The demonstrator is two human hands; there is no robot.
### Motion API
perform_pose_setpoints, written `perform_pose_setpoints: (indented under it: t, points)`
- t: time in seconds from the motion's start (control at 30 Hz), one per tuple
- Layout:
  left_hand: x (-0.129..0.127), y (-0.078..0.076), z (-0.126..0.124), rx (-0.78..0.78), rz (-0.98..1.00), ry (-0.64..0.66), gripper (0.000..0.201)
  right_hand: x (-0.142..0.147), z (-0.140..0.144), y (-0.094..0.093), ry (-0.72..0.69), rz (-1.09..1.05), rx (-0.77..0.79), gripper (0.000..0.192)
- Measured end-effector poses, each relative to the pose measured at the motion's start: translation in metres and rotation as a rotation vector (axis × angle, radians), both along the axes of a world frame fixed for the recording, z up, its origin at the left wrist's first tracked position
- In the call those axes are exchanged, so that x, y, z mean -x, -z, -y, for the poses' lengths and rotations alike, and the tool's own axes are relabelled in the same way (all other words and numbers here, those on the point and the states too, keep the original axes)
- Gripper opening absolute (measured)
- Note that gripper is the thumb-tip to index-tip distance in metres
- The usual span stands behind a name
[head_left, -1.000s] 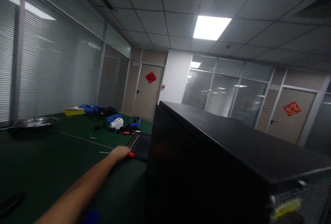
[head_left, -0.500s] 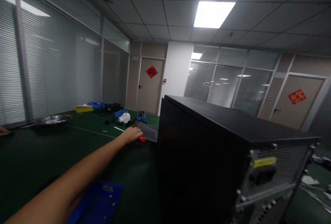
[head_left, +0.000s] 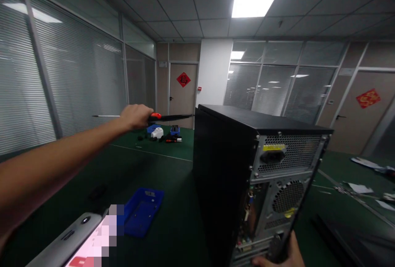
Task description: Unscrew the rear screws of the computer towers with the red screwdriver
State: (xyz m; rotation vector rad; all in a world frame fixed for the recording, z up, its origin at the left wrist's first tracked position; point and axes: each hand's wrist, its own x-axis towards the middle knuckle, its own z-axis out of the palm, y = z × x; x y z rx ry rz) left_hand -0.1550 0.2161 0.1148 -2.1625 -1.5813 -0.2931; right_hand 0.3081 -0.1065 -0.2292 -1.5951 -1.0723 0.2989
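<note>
My left hand (head_left: pixel 137 117) is raised over the green table, closed round a screwdriver (head_left: pixel 156 115) with a red and black handle. Its metal shaft points left. A thin black panel (head_left: pixel 177 117), seen nearly edge-on, sticks out to the right from the same hand. Beside it stands a black computer case (head_left: pixel 222 168) with its metal rear facing me, showing a power socket, fan grille and open slots. My right hand (head_left: pixel 294 252) grips the lower rear of the case, partly cut off by the bottom edge.
A blue tray (head_left: pixel 143 213) with small screws lies left of the case. At lower left is a grey device (head_left: pixel 64 238) with a pink screen, partly pixelated. Further back are a white object (head_left: pixel 157 133) and small blue bins (head_left: pixel 175 130). A black panel (head_left: pixel 354 242) lies at right.
My left hand has risen off the table with the screwdriver and panel. My right hand has come into view at the case's rear. The view has shifted, showing more of the rear and the grey device.
</note>
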Motion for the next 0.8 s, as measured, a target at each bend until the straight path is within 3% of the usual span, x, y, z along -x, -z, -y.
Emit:
perform_pose_setpoints:
  t: [0.17,0.4,0.63,0.8]
  points:
    - [0.027,-0.046,0.04,-0.077,-0.053,-0.194,0.055,0.016,0.001,-0.023,-0.031,-0.097,0.019,0.121]
    - [0.051,-0.094,0.068,-0.115,-0.085,-0.307,0.05,0.05,-0.015,-0.039,-0.121,-0.093,-0.058,0.107]
    - [0.065,-0.115,0.077,-0.127,-0.099,-0.377,0.064,0.09,-0.057,-0.048,-0.151,-0.06,-0.107,0.106]
    - [0.067,-0.122,0.072,-0.197,-0.103,-0.352,0.078,0.124,-0.096,-0.049,-0.138,-0.049,-0.147,0.118]
